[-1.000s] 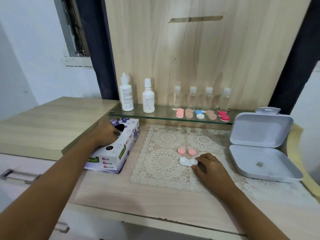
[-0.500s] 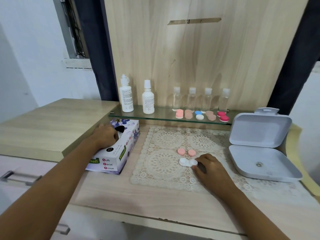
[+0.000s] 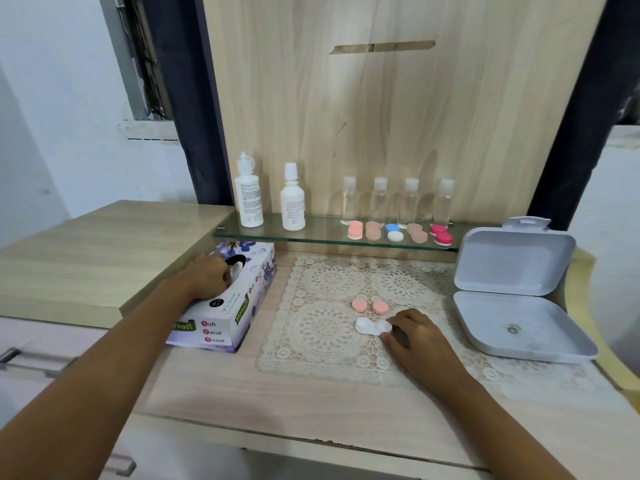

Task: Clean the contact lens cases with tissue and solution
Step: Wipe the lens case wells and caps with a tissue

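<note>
Lens case (image 3: 372, 327) lies on doily (image 3: 322, 355), right hand (image 3: 415, 336) pinching its end.

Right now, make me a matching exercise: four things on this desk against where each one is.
1 tissue box
2 white lens case
3 pink caps
4 solution bottles

a on glass shelf
b under left hand
c held by right hand
d loose on lace mat

Pairs: 1-b, 2-c, 3-d, 4-a.

Tissue box (image 3: 228, 306) left of mat (image 3: 325, 327).
</note>
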A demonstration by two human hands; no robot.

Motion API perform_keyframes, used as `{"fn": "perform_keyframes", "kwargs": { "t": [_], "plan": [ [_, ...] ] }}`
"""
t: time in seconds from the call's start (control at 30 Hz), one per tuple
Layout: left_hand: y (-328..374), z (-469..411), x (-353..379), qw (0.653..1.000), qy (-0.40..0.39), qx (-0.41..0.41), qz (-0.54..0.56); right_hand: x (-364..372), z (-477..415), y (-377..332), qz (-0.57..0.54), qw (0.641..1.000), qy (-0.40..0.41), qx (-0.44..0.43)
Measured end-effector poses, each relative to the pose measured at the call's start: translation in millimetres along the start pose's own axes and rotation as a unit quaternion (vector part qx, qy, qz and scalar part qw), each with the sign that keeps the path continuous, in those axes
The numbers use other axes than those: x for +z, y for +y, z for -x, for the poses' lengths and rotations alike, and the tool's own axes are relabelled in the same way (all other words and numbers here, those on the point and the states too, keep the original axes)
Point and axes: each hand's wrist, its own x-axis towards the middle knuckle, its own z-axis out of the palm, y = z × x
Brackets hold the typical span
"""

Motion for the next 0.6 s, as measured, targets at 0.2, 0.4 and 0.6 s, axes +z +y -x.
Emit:
{"fn": "perform_keyframes", "kwargs": {
  "t": [0.2,0.4,0.6],
  "plan": [
    [-0.5,-3.1,5.1,0.997,0.043,-0.008,0.064,0.3,0.6,0.2,0.003,1.0,0.005,-0.004],
    [-2.7,-10.0,6.9,0.999,0.025,0.015,0.041,0.2,0.2,0.4,0.004,1.0,0.006,-0.005],
    [5.7,-8.4,2.6,0.999,0.034,0.012,0.038,1.0,0.5,0.5,0.002,1.0,0.009,-0.003]
  ]
}}
